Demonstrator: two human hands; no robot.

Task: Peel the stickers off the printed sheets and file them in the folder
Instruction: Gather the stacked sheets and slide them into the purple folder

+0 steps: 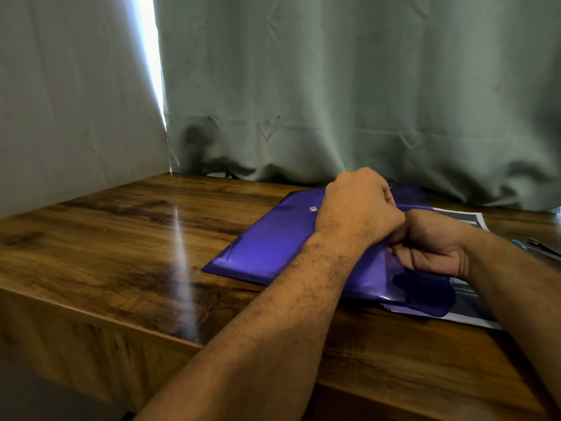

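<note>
a purple folder (267,247) is lying flat on the wooden counter (121,238), and everything else is sitting around it. the left hand (358,208) is hovering over the folder's right half with its fingers curled into a fist, knuckles up, and whatever it may be pinching is hidden under the fingers, so i cannot tell whether it is holding anything. the right hand (431,244) is pressing up against the left hand just to the right of it, also with fingers curled tight, resting on the folder's right edge where the translucent flap (425,293) is lying open; what it is gripping, if anything, is hidden as well. the printed sheets (467,305) are sticking out from under the folder on its right side, dark print with pale margins showing both beyond the hands and nearer the counter's front edge. a small red and white label (313,209) is sitting on the folder's cover, left of the left hand. to the right of the sheets, something blue and a dark pen-like thing (543,248) are lying at the frame's edge. behind the folder a green curtain (364,86) is hanging down to the counter.
</note>
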